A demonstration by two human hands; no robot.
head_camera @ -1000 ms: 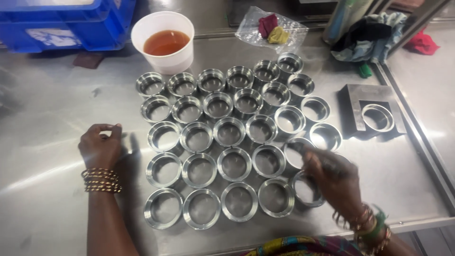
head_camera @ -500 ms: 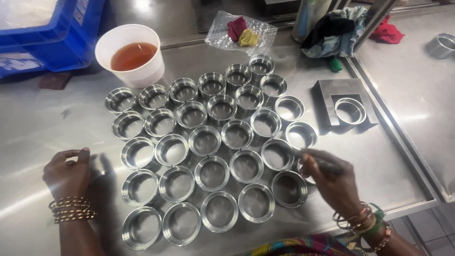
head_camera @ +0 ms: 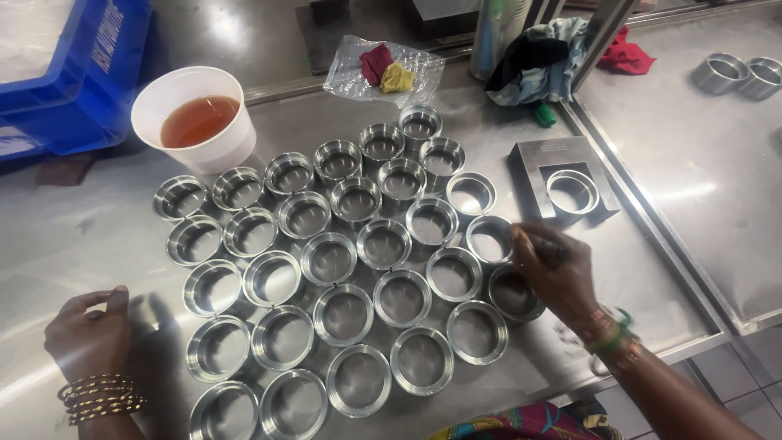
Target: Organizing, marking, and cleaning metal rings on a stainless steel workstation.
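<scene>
Several shiny metal rings lie in rows on a steel table. My right hand hovers over the rings at the right end of the rows, closed on a thin dark pen-like tool whose tip is at a ring. My left hand, with bangles on the wrist, rests loosely curled on the table, left of the rings, holding nothing that I can see.
A white cup of brown liquid stands behind the rings. A blue crate is at the far left. A metal fixture with one ring sits at the right. Cloths and a plastic bag lie at the back. Two more rings are far right.
The view has shifted, so everything sits further right and lower. My right hand has moved up a little toward a ring at the right end. My left hand stays resting on the table.
</scene>
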